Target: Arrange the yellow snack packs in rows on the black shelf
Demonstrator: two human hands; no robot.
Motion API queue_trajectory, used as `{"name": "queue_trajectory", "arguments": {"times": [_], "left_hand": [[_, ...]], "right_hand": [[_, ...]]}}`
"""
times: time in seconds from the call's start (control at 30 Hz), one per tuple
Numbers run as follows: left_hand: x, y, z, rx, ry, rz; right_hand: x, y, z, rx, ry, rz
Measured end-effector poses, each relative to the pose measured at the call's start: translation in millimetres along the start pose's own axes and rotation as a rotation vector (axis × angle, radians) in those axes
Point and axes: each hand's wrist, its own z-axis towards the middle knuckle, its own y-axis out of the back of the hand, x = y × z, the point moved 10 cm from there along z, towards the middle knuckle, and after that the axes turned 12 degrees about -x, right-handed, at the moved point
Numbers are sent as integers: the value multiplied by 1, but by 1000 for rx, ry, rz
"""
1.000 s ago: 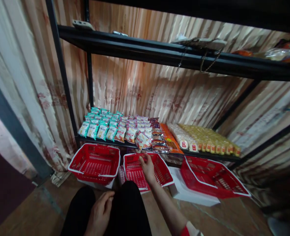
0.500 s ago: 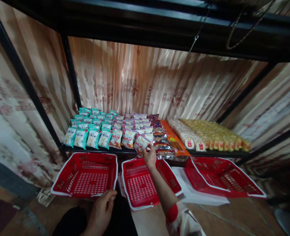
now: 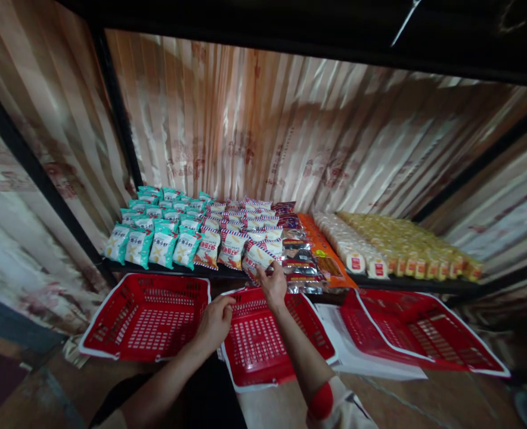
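Observation:
My right hand (image 3: 273, 285) pinches the lower right corner of a white snack bag (image 3: 259, 256) with a blue-and-red striped edge. This bag leans at the front of the shelf, tilted against similar bags behind it. My left hand (image 3: 217, 322) hangs between the left and middle baskets, its fingers curled together and nothing visible in them. Under my right forearm lies the middle red basket (image 3: 257, 342) with a white handle. To the left of the held bag stand more striped bags (image 3: 233, 247); dark snack packs (image 3: 299, 256) lie to its right.
Teal-and-white bags (image 3: 161, 247) fill the shelf's left end. Orange packs (image 3: 326, 256), white-wrapped rolls (image 3: 353, 259) and yellow packs (image 3: 418, 265) occupy its right part. A left basket (image 3: 89, 328) and a right basket (image 3: 469, 333) flank the middle one. Black frame posts (image 3: 115, 113) bound the shelf.
My left hand has risen and moved right, from the left basket's front edge toward the middle basket. My right hand stays on the striped bag. The view has tilted down and come closer.

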Motion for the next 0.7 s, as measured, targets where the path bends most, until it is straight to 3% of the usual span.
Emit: {"name": "queue_trajectory", "arguments": {"times": [0.2,0.37,0.53,0.7], "left_hand": [[3,-8,50,-136,-67,115],[-11,-5,82,-257,-147,219],[-4,-7,100,-300,-122,299],[3,-10,105,-336,-203,384]], "right_hand": [[6,-2,4,-11,73,27],[12,-8,5,-5,114,32],[20,-12,5,-4,152,22],[22,-17,4,33,124,9]]}}
